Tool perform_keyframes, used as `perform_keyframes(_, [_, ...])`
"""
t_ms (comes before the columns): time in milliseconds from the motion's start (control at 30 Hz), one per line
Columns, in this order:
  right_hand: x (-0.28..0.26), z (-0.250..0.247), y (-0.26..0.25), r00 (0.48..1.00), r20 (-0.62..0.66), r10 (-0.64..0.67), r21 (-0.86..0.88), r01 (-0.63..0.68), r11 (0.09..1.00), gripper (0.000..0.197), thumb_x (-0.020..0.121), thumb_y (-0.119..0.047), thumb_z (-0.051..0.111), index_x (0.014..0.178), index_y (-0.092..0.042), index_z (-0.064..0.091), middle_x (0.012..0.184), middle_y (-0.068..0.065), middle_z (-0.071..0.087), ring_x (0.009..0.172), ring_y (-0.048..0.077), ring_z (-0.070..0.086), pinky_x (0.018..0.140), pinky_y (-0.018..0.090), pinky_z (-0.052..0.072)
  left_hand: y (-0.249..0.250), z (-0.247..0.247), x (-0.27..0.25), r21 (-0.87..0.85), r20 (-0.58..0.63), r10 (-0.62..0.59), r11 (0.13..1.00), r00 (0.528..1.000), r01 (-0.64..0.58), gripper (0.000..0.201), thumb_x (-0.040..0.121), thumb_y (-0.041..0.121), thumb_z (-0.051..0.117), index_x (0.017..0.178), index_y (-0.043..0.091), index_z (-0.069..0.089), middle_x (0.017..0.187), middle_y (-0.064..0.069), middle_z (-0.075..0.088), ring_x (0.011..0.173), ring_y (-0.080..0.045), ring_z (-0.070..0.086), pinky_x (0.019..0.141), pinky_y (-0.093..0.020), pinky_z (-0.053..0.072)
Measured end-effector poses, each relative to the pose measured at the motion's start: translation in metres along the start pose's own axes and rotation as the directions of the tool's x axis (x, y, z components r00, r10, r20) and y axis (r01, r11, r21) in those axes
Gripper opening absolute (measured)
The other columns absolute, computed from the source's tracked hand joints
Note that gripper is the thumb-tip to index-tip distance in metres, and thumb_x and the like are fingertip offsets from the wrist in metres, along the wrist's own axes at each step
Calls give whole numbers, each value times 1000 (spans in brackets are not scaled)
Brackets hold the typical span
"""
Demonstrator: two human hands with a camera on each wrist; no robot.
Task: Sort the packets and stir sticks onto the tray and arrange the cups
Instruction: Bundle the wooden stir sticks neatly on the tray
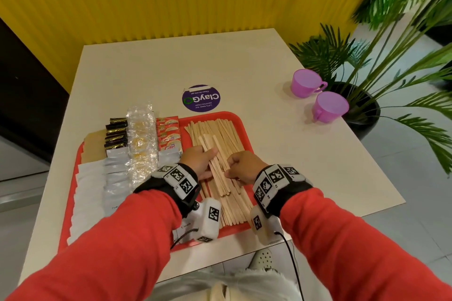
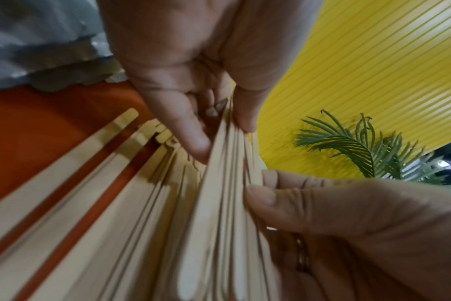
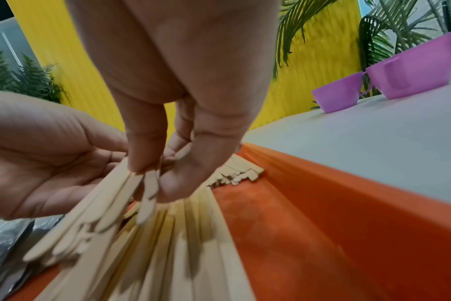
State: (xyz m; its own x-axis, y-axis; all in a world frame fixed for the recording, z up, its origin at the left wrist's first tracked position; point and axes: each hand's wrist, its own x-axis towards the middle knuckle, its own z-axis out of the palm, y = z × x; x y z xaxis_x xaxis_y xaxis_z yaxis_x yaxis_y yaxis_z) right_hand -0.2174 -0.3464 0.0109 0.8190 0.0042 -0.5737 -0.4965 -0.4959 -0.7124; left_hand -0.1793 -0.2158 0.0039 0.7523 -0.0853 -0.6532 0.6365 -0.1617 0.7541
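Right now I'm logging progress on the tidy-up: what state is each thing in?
Stir sticks: piled on the tray, one bundle held by both hands.
Left hand: gripping the bundle.
Right hand: pinching the bundle.
Packets: lined in rows.
Tray: flat on the table.
Cups: upright, off the tray.

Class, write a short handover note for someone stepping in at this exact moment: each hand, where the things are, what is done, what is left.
Left hand: holds a bundle of stir sticks over the red tray.
Right hand: fingers pinch the same bundle.
Done: packets lie in rows on the tray's left side; the other sticks are piled on its right.
Left: lay the held bundle down and arrange the two purple cups, standing on the table off the tray.
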Motion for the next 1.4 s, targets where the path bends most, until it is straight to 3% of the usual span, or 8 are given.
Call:
perform_keyframes(133, [1,-8,-6,997,-43,-58,33,60,998,29,83,1,61,63,-16,48,59,-2,49,53,13,48,56,25,44,12,1,-2,4,-22,83,997,996,-83,24,92,22,58,108,4,57,113,-18,63,103,-30,63,77,-39,57])
perform_keyframes(267, [6,-14,-15,987,-97,-125,24,128,992,23,81,1,63,67,-14,51,59,-2,48,57,14,48,67,33,45,29,4,-8,46,-31,180,983,983,-178,10,95,20,53,88,12,57,83,-2,61,75,-14,62,62,-27,53])
perform_keyframes(433, [6,-22,-19,979,-126,-163,32,168,985,30,81,3,62,63,-18,49,56,-7,45,55,9,45,63,25,43,42,7,-13,116,-20,259,960,966,-255,9,94,23,54,89,18,59,103,-16,67,93,-28,67,81,-44,56])
perform_keyframes(700, [-1,-16,6,991,-111,-79,-80,70,994,33,79,0,65,60,-18,44,58,-4,42,55,9,41,66,28,42,4,4,-2,208,-18,141,969,990,-134,20,86,31,64,86,17,50,92,-9,55,86,-25,60,83,-54,54])
perform_keyframes(867, [-6,-11,18,990,-136,-21,-117,5,993,32,77,0,65,62,-17,44,61,-3,44,60,12,44,70,29,43,-11,6,-5,230,-68,80,971,995,-62,25,87,25,64,72,18,46,94,-11,57,85,-24,59,78,-41,55])
perform_keyframes(1000, [-12,0,26,991,-134,13,-240,-45,970,26,76,-6,67,65,-17,47,78,0,55,80,17,54,79,31,49,-19,9,-12,257,-68,55,966,996,-36,21,86,22,66,99,14,52,86,-5,59,77,-20,60,73,-38,54])
perform_keyframes(1100, [-15,3,29,990,-138,13,-310,-55,949,31,77,-6,66,62,-20,42,87,3,56,84,18,53,77,30,47,-26,11,-9,342,-78,47,939,996,-17,65,76,36,75,125,1,50,117,-16,62,98,-30,64,83,-44,56])
perform_keyframes(1400, [-29,-2,32,978,-205,-32,-535,-84,841,19,86,-9,53,72,-17,43,96,8,56,85,19,50,73,25,40,-30,9,-10,508,-112,65,861,992,1,53,75,37,76,110,1,59,102,-18,67,93,-34,66,81,-47,56])
